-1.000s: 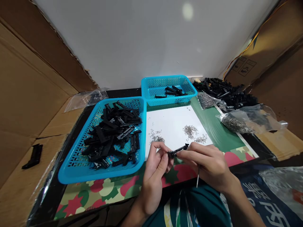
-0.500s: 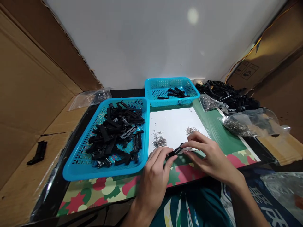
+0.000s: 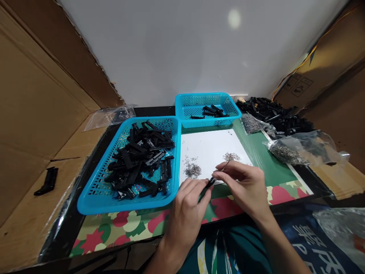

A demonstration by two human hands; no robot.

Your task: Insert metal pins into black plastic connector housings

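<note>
Between the thumb and fingers of my left hand (image 3: 189, 207) is a small black plastic part (image 3: 210, 182), tilted up to the right. My right hand (image 3: 246, 186) meets its upper end, thumb and fingers pinched around a thin metal tool (image 3: 226, 166) whose kind I cannot make out. Just beyond the hands, on a white sheet (image 3: 209, 146), lie a pile of tiny bent wire springs (image 3: 193, 170) at the left and a smaller heap of tiny metal pieces (image 3: 230, 156) at the right. My fingers hide part of the black piece.
A large blue basket (image 3: 114, 207) of black parts stands left, a smaller blue basket (image 3: 208, 122) behind the sheet. To the right are a heap of black parts (image 3: 279, 114) and plastic bags of metal pieces (image 3: 286, 152). One black part (image 3: 48, 180) lies on cardboard far left.
My right hand has turned, its thumb and fingers now closer together at the black part's upper end. The thin tool now points up instead of lying low across. My left hand keeps its hold.
</note>
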